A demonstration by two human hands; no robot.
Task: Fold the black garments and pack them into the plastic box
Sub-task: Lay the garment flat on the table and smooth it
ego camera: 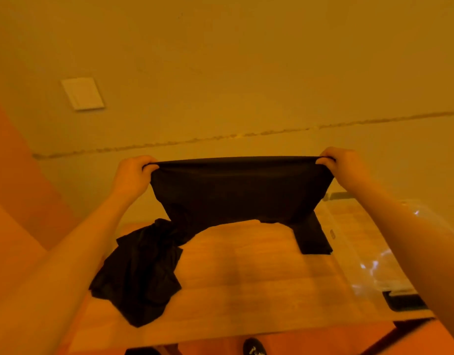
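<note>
L hand (132, 175) & R hand (341, 166) each pinch a top corner of garment (238, 190), stretched taut above table (246, 278) far edge, prob. to flatten for folding. 2nd garment (141, 272) crumpled at left edge. Box (369, 242) at right edge.

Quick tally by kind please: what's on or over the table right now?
Black garments: 2, one held up by left hand and right hand, one crumpled on the table
Clear plastic box: 1
Wooden table: 1
Total: 4
</note>
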